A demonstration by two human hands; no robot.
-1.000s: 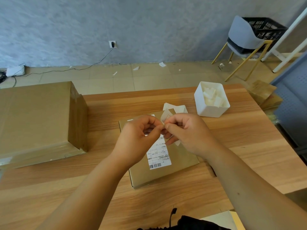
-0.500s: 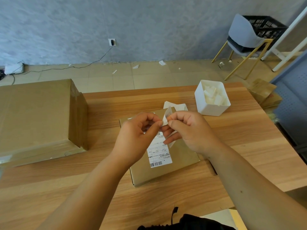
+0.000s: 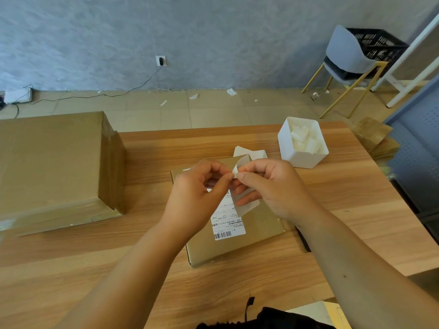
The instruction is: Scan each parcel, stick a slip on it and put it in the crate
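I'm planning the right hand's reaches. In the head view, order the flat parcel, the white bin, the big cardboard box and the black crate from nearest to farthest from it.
From the right hand:
1. Flat parcel, directly under it.
2. White bin, on the table just beyond, to its right.
3. Big cardboard box, at the table's left end.
4. Black crate, off the table, on the chair at far right.

Both bare forearms reached forward and converged. The left hand [image 3: 197, 193] curled, its thumb and forefinger pinched together beside the right hand [image 3: 273, 186], whose thumb and forefinger pinched likewise; the 2 sets of fingertips nearly touched.
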